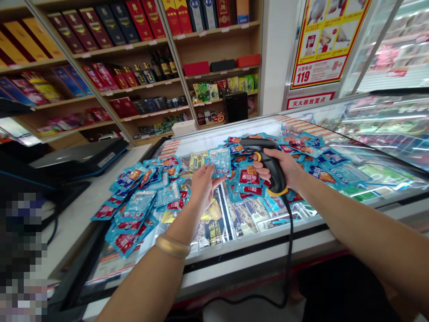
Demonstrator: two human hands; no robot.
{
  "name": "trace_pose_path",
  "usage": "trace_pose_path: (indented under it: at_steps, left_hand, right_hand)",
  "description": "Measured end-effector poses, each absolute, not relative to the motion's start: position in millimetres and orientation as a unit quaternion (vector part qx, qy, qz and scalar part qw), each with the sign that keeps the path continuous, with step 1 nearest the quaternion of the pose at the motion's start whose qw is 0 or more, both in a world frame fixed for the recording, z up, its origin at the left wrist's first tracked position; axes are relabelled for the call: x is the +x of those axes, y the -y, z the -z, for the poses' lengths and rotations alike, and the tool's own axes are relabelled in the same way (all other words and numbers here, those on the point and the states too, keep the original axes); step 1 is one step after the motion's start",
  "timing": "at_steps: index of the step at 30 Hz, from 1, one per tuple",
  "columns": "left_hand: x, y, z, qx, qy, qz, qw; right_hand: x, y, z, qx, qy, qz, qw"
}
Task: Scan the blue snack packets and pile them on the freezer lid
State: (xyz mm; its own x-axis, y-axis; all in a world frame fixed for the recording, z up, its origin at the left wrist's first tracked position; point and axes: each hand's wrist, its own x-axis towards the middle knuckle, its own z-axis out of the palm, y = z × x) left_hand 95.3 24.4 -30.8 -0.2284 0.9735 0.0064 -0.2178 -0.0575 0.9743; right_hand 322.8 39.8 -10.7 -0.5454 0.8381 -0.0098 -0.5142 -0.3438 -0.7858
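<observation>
My left hand (203, 185) holds up a small clear-blue snack packet (219, 162) by its lower edge, fingers pinched on it. My right hand (283, 167) grips a black barcode scanner (266, 158) with a yellow trim, its head pointing left at the packet. The scanner's black cable (291, 241) hangs down over the freezer's front edge. Both hands hover above many blue and red snack packets (140, 201) spread over the glass lid of a chest freezer (254, 243).
A white counter (83, 205) on the left carries a black checkout machine (80, 156). Wooden shelves (134, 85) with boxed bottles and goods stand behind. A second glass-topped freezer (385, 129) runs along the right, under a red and yellow poster (326, 40).
</observation>
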Motion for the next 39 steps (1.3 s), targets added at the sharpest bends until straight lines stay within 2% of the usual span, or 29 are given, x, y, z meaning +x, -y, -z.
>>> trace_pose_path:
  at_steps: [5,16,24,30,39]
  left_hand:
    - [97,-23,33,0.441,-0.509,-0.619,0.403]
    - [95,-18,30,0.594,-0.580,-0.533,0.161]
    - [98,-17,26,0.606,-0.610,-0.500,0.104]
    - [96,-18,30,0.630,-0.594,-0.490,0.104]
    - [53,-14,10,0.613,-0.568,-0.549,0.034]
  right_hand:
    - [318,-34,11,-0.212,0.421,-0.794,0.385]
    - [310,-26,13,-0.203,0.471,-0.795,0.325]
    - [311,-29,17,-0.225,0.478,-0.791,0.310]
    - [311,-28,16,-0.201,0.467,-0.800,0.319]
    - [282,-23,9,-0.175,0.433,-0.814,0.344]
